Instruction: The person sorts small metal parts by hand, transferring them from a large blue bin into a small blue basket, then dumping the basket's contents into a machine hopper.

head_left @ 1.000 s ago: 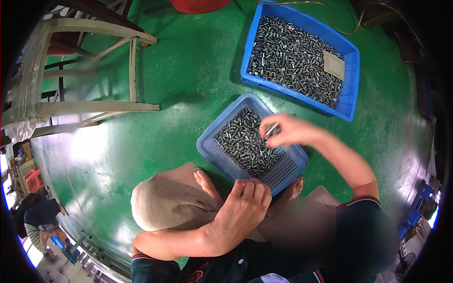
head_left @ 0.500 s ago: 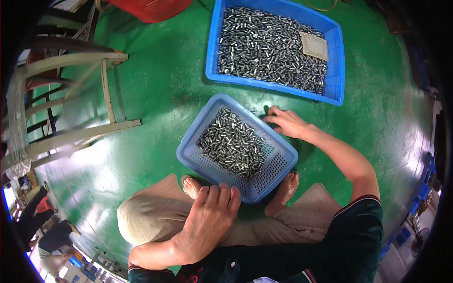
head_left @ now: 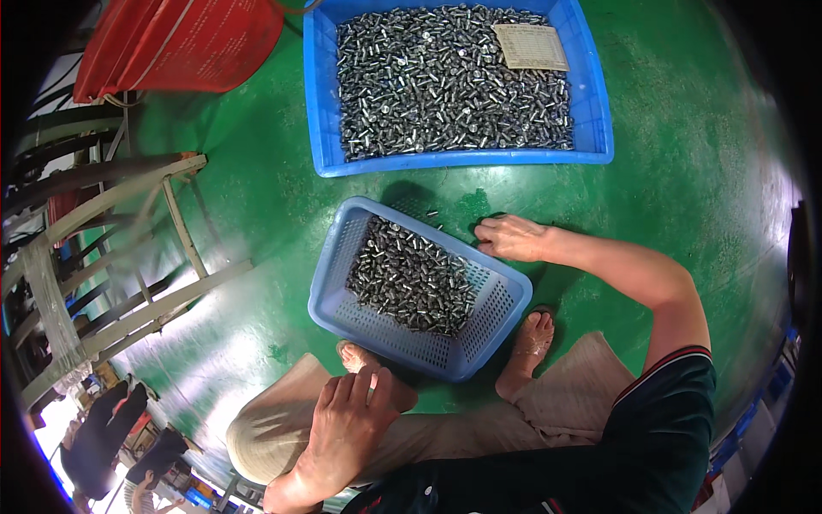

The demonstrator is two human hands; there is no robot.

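A blue-grey perforated plastic basket point(head_left: 505, 317) rests on the floor in front of my feet, holding a heap of small metal pins point(head_left: 411, 274). Just past its far right rim, my right hand point(head_left: 512, 237) is down at the floor, fingers curled together; whatever they pinch is hidden. A loose metal pin point(head_left: 431, 212) lies on the floor left of that hand, behind the basket. My left hand point(head_left: 347, 424) hangs over my lap near the basket's near left side, its fingers loosely bent and a little apart, with nothing visible in them.
Beyond the basket stands a larger blue bin point(head_left: 462, 159) full of similar metal pieces, a printed card point(head_left: 531, 46) on top. A red bucket point(head_left: 205, 43) is at the far left, above a metal frame point(head_left: 184, 223). Other people point(head_left: 98, 437) are at the lower left.
My right fingers, spread before, have drawn together at the floor. The left hand has pulled back from the basket's near rim. The view has shifted, showing more of the red bucket.
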